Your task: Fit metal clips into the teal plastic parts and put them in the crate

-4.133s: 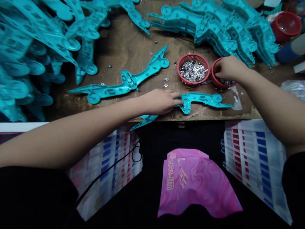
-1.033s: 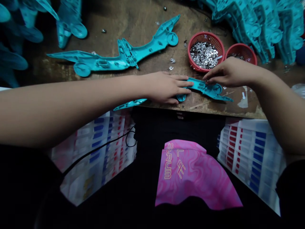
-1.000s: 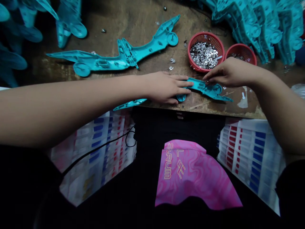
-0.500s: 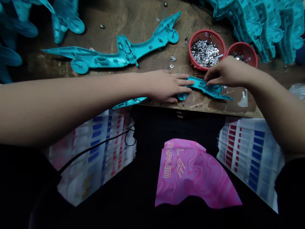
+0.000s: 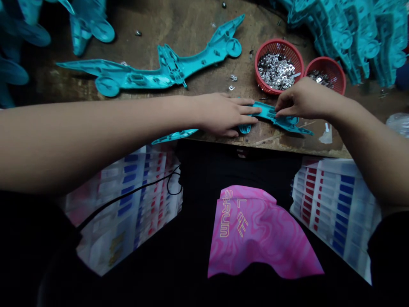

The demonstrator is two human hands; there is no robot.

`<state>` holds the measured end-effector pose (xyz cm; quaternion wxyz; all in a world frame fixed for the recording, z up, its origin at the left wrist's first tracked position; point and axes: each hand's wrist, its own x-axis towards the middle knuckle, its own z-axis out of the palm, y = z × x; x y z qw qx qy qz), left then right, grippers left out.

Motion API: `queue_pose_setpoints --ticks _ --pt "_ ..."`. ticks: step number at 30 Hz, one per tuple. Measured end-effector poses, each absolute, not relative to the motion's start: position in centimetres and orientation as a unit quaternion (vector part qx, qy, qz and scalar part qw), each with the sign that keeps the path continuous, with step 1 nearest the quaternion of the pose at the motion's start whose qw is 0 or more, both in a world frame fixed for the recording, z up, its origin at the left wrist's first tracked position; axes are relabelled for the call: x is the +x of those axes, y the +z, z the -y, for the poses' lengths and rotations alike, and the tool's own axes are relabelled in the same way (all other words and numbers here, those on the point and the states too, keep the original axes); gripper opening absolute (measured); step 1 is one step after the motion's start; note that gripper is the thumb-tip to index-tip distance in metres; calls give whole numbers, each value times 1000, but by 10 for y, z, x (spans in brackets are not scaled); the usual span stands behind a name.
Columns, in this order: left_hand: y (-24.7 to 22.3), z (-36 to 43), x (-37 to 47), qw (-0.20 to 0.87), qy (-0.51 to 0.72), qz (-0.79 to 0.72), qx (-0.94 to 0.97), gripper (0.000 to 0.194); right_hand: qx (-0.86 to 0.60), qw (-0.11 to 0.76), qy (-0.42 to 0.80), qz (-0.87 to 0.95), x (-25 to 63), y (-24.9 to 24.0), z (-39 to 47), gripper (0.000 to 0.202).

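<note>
A long turquoise plastic part (image 5: 266, 111) lies along the table's near edge, its middle covered by my left hand (image 5: 223, 114). That hand is flat, with its fingers stretched over the part. At the part's right section, my right hand (image 5: 298, 100) has thumb and fingertips pinched together against the surface; whatever sits between them is too small to make out. A second turquoise part (image 5: 140, 79) of similar winged shape lies behind my left arm. Beyond my right hand stands a red basket (image 5: 257, 76) of small metal clips (image 5: 276, 68).
Beside it is a smaller red basket (image 5: 341, 87) with metal pieces. Stacked turquoise parts (image 5: 335, 38) fill the back right, and more turquoise parts (image 5: 92, 27) lie at the back left. Loose clips (image 5: 234, 78) are scattered on the wooden table (image 5: 198, 30). A pink printed cloth (image 5: 255, 234) lies below.
Almost nothing differs. My right hand's fingertips have shifted very slightly at the same spot on the turquoise part; my left hand stays flat on it.
</note>
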<state>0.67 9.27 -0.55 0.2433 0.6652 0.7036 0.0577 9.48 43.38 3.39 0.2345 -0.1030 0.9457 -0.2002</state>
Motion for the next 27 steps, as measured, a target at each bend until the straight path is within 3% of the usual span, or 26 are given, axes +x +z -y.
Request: queue_pose_setpoints --ticks 11,16,19,24,27 --pt "-5 -94 8 227 37 -701 674 84 -168 219 -144 -950 98 31 -430 38" --pt "-3 -93 10 232 34 -702 673 83 -152 238 -181 -942 104 45 -427 32" --pt "-6 -91 10 236 35 -702 671 85 -122 199 -193 -953 107 50 -427 33" --pt "-7 -93 1 221 15 -700 679 83 -14 46 -131 -990 85 50 -424 46" --pt "-4 -92 5 214 -13 -680 701 77 18 96 -106 -990 74 63 -406 41"
